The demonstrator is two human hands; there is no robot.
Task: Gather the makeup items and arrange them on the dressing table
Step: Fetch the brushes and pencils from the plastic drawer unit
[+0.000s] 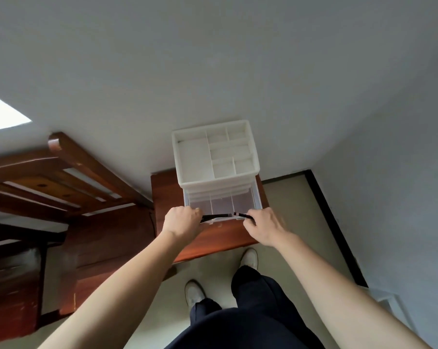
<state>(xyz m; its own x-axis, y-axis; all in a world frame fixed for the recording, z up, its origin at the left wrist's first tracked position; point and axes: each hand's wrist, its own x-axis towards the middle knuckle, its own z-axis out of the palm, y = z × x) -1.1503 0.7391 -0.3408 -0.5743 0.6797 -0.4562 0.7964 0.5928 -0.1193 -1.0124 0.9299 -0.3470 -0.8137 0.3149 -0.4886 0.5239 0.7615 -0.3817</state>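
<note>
Right now I see both hands on 1 thin black makeup pencil [224, 216], left hand [182, 221] clenched on one end, right hand [264, 226] pinching the other, above the open clear drawer [221, 204] of the white organizer [215, 153] on the wooden surface [208, 240]

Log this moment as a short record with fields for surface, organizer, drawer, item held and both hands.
surface: small wooden table against the wall
organizer: white plastic organizer on the table, top tray divided into compartments that look empty
drawer: clear drawer pulled out toward the person
item held: thin black pencil held level over the drawer's front edge
left hand: grips the pencil's left end
right hand: fingers pinch its right end
</note>
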